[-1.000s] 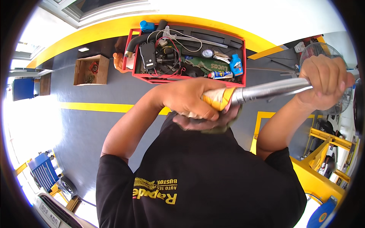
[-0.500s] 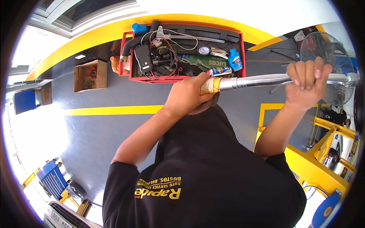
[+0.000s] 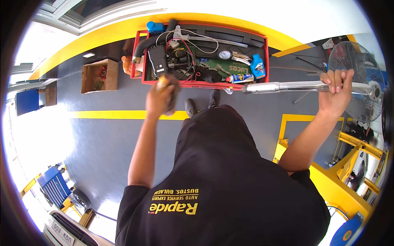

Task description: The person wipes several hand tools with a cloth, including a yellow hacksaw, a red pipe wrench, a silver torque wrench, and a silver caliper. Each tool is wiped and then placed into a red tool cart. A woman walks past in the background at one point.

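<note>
My right hand (image 3: pixel 336 88) is closed round a long chrome torque wrench (image 3: pixel 283 87), near its round ratchet head. The wrench lies almost level, its free end pointing left in front of the red tool tray (image 3: pixel 197 84). My left hand (image 3: pixel 156 98) is off the wrench, at the tray's near left edge. It grips a blurred yellow and dark-brown rag (image 3: pixel 171 96). In the tray, a black battery-like box (image 3: pixel 158 60) with cables is nearest to that hand. A spray can (image 3: pixel 240 78) and a blue bottle (image 3: pixel 257 66) stand close behind the wrench's free end.
A cardboard box (image 3: pixel 99 77) with small parts sits on the floor at left. A caged fan (image 3: pixel 355 61) stands at far right, close to the wrench head. Yellow lift framing (image 3: pixel 344 184) is at lower right. A white car (image 3: pixel 67 231) shows at lower left.
My left hand has come off the wrench's left end and swung left with the rag, baring that end. My right hand still holds the wrench near its head, with little movement.
</note>
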Motion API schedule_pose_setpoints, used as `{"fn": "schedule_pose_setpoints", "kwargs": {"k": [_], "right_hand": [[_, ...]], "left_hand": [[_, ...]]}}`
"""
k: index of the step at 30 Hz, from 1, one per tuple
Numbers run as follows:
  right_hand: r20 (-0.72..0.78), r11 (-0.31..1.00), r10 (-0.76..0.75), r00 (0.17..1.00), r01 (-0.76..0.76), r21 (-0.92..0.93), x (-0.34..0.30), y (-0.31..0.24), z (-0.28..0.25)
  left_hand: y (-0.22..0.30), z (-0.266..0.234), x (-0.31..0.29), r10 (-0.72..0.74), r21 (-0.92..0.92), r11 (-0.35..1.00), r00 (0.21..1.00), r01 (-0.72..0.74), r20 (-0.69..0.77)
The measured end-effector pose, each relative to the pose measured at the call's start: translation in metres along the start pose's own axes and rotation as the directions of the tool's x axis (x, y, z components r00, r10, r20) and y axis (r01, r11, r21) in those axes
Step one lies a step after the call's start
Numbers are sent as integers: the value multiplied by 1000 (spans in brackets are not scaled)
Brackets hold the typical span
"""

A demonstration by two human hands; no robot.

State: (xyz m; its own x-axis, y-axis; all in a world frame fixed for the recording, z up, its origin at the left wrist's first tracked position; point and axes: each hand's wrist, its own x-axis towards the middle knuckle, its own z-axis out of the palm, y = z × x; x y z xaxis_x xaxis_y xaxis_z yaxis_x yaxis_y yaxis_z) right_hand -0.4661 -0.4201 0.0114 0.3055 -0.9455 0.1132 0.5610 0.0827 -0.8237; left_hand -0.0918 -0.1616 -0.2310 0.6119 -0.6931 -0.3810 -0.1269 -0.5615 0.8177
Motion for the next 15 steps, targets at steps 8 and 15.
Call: {"fn": "schedule_pose_setpoints", "kwargs": {"k": [8, 15], "right_hand": [[-199, 954, -113, 973, 51, -296, -8, 7, -10], [-175, 937, -33, 984, -30, -347, 3, 44, -26]], "left_hand": [[-113, -57, -64, -363, -672, 608, 901, 422, 238], [-121, -17, -87, -330, -604, 651, 888, 459, 319]]}}
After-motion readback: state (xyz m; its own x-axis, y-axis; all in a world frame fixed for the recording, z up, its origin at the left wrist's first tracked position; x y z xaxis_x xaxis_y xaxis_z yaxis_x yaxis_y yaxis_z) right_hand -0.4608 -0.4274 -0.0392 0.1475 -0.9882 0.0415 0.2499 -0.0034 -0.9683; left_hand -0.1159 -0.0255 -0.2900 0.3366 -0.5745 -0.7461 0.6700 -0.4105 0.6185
